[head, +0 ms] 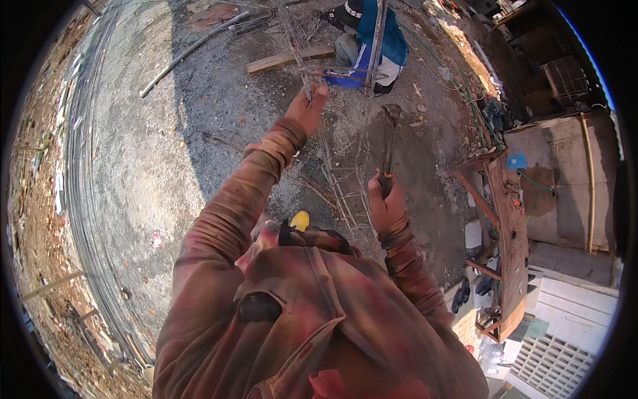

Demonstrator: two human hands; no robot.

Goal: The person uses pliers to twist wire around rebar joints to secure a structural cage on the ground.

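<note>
My left hand (306, 110) is closed around a steel reinforcing bar (294, 45) of a long rebar cage, near a bent stirrup (344, 73) that spans to the bar on the right. In my right hand (387, 199) are long-handled pincers (388, 144), gripped low on the handles, their head pointing away from me. The pincers stand to the right of the cage, apart from the stirrup. Below and between my hands, more thin bars and stirrups (344, 189) extend towards my feet. A yellow shoe tip (300, 220) shows under my shirt.
A co-worker (381, 40) crouches beyond the cage, near a wooden beam (279, 61). A pipe (189, 57) lies on the gravel at the upper left. Long bars (82, 174) run along the left. A wooden workbench (511, 239) stands at the right, and a green hose (466, 90) trails behind.
</note>
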